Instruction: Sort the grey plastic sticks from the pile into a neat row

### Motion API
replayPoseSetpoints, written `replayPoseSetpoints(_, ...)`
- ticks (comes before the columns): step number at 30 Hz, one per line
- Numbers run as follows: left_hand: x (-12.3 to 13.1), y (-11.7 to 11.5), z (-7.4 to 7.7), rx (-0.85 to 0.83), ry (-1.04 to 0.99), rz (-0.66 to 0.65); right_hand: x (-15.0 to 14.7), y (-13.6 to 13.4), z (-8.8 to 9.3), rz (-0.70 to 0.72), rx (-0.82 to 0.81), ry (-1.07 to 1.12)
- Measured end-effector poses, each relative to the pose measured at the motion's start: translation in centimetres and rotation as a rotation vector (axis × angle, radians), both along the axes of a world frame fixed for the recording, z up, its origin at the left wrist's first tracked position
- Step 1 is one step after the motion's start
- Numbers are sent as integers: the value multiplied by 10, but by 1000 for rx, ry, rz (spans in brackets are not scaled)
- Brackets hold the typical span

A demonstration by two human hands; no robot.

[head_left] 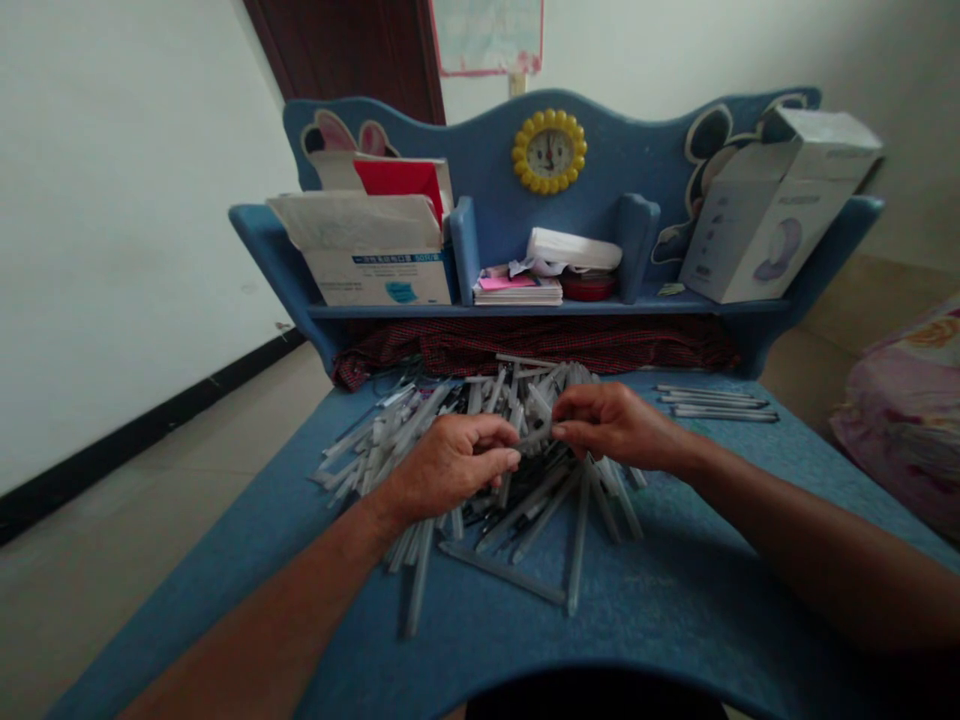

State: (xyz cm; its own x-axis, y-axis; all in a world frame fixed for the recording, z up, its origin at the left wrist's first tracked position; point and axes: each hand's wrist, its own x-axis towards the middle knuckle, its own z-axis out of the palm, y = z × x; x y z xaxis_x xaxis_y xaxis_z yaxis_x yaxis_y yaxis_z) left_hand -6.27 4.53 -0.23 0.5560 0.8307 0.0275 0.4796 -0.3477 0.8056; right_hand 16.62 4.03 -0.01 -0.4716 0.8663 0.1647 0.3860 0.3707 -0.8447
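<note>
On the left box [341,282], you can read a blue strip [397,259] of Chinese characters with "50" near its right end. Print on the right box [750,215] and the clock [550,152] is too blurred for you.

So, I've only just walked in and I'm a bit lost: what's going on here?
A person's left hand and right hand hold a pale stick between their fingertips; blur hides its details. Below them, a loose pile of similar sticks spreads over the blue table, pointing every which way. A much smaller group lies apart on the right, roughly lined up. Behind the pile is a bunched checked cloth.
</note>
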Motion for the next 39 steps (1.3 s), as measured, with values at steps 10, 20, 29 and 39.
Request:
replayPoseSetpoints(10, 3, -3, 7, 259, 76, -5, -1, 1, -3, 0, -83, 7)
replayPoseSetpoints(20, -5, 3, 15, -272, -222, 66, 12, 11, -5, -126, -133, 90)
replayPoseSetpoints(29, -3, 3, 14, -282, -242, 96, 13, 10, -4, -151, 151, -111)
replayPoseSetpoints(39, 9, -7, 12, -191, -247, 120, 8, 1, -6, 25, 694, -596)
